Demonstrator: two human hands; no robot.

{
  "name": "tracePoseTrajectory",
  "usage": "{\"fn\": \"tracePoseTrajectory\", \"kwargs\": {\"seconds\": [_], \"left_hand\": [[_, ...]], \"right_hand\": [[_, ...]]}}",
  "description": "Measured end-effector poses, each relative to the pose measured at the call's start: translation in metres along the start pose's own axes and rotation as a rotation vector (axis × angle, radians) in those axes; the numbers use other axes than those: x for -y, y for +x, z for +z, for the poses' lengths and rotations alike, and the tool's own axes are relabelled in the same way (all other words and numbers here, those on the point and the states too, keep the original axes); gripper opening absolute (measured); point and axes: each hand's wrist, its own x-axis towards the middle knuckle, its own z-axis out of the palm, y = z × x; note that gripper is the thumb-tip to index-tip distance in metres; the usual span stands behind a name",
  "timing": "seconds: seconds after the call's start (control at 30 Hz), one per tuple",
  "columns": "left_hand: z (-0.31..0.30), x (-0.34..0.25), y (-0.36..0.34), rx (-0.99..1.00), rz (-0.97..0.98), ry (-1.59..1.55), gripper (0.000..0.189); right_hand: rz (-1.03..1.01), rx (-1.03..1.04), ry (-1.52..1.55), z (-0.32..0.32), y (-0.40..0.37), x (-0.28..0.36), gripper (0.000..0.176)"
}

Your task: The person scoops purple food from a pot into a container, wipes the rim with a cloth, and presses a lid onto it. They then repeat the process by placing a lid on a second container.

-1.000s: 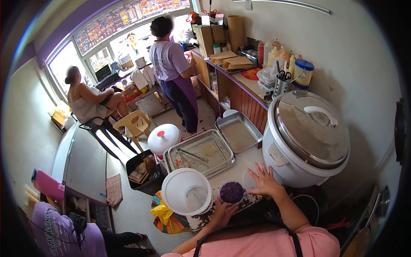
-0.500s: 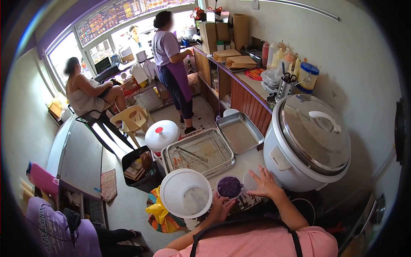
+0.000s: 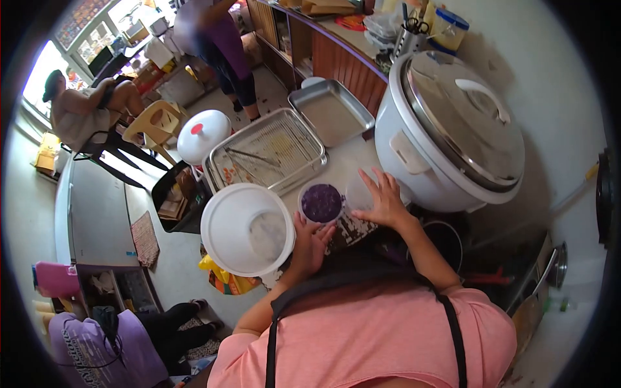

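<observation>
A small round tub of dark purple food (image 3: 322, 203) stands on the worktop in front of me. My left hand (image 3: 313, 242) lies against its near side with the fingers spread. Just right of the tub is a translucent round lid (image 3: 362, 193), and my right hand (image 3: 384, 202) is over its right side, fingers apart and curved. Whether the fingertips touch the lid, I cannot tell. To the left of my left hand sits a large white bowl (image 3: 220, 223) with something pale at its bottom.
A big rice cooker (image 3: 401, 152) is close on the right. Behind the tub are a wire rack tray (image 3: 284, 136) with tongs and a metal pan (image 3: 336, 119). A white lidded container (image 3: 210, 145) stands left. Three people are nearby: one standing, one seated, one at lower left.
The view has tilted down and shifted, so the worktop items appear higher and more to the left. Both hands remain around the tub and lid.
</observation>
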Motion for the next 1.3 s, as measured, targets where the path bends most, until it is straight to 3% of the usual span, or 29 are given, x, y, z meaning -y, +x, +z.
{"fn": "tracePoseTrajectory", "kwargs": {"seconds": [0.1, 0.3, 0.4, 0.53, 0.7, 0.8, 1.0, 1.1, 1.23, 1.3], "left_hand": [[0.002, -0.001, -0.004, 0.013, 0.031, 0.051, 0.084], [-0.004, -0.005, 0.000, 0.081, 0.007, 0.025, 0.068], [-0.003, 0.001, 0.003, -0.037, -0.012, 0.027, 0.059], [-0.012, 0.008, 0.012, 0.035, -0.039, 0.021, 0.062], [-0.013, 0.019, 0.027, -0.087, -0.040, 0.051, 0.071], [-0.011, 0.021, 0.029, -0.110, 0.008, 0.067, 0.075], [-0.006, 0.021, 0.023, -0.127, 0.057, 0.132, 0.071], [-0.010, 0.023, 0.021, -0.162, 0.042, 0.110, 0.069], [-0.014, 0.023, 0.016, -0.173, -0.021, 0.096, 0.053], [-0.004, 0.014, 0.006, -0.157, -0.045, 0.084, 0.044]], "right_hand": [[-0.023, -0.053, 0.097, -0.006, -0.006, 0.006, 0.101], [-0.127, -0.107, 0.302, -0.017, 0.004, 0.032, 0.097], [-0.006, -0.131, 0.733, -0.008, 0.016, 0.029, 0.101], [0.186, -0.095, 1.455, -0.014, 0.018, 0.039, 0.098], [0.355, 0.189, 1.827, -0.011, -0.015, 0.041, 0.096], [0.338, 0.184, 1.753, -0.009, -0.025, 0.044, 0.096], [0.299, -0.016, 1.528, 0.010, -0.020, 0.032, 0.099], [0.266, 0.004, 1.454, 0.011, -0.024, 0.030, 0.094], [0.120, 0.049, 1.122, 0.025, -0.020, 0.045, 0.093], [-0.074, 0.002, 0.797, 0.042, -0.012, 0.044, 0.096]]}}
